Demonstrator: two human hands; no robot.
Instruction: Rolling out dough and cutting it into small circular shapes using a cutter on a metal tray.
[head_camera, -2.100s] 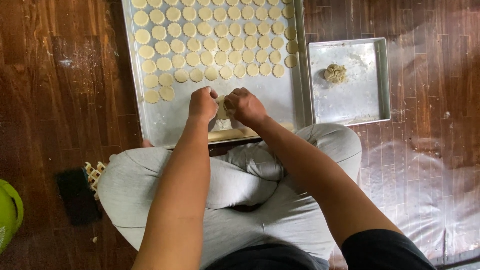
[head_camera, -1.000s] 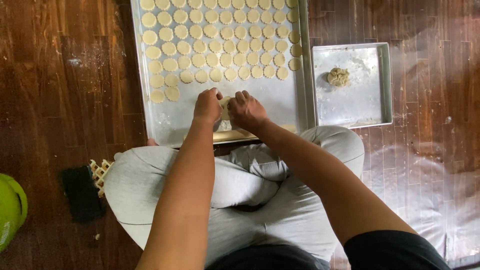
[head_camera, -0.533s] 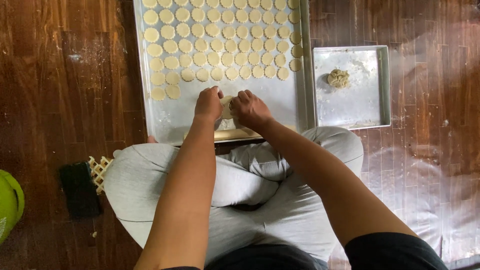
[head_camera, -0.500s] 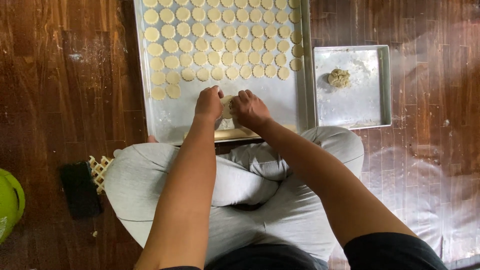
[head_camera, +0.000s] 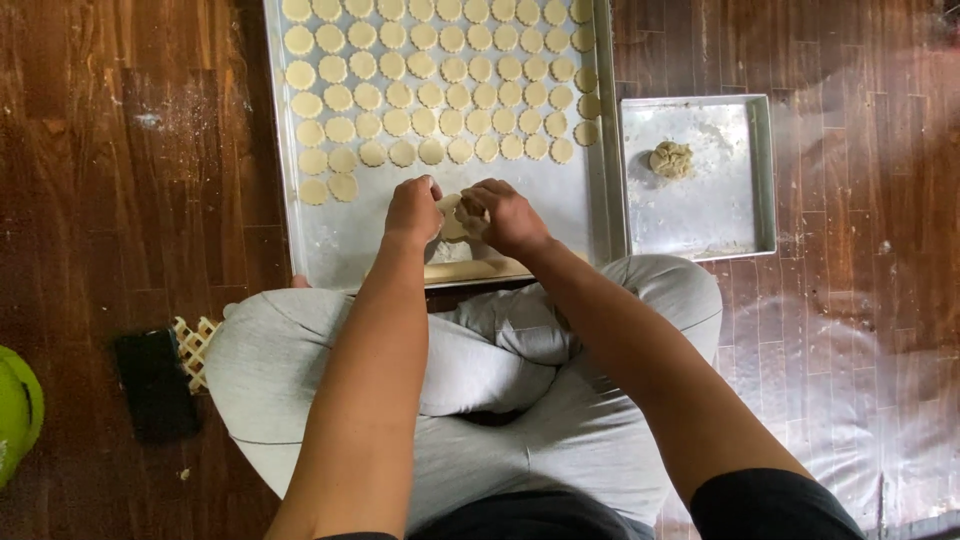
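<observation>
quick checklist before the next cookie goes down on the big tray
1. Dough piece held between left hand and right hand: ok.
2. Bare space on large tray below the cookie rows: ok.
3. Spare dough lump in small tray: ok.
4. Piece fully shaped: cannot tell, fingers hide it.
5. Rows even: not ok, left end runs lower.

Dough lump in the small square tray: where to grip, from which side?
Probably straight from above, pinching the dough lump across its sides. It sits alone on the floor of the small tray, and the raised rim blocks a low sideways approach.
</observation>
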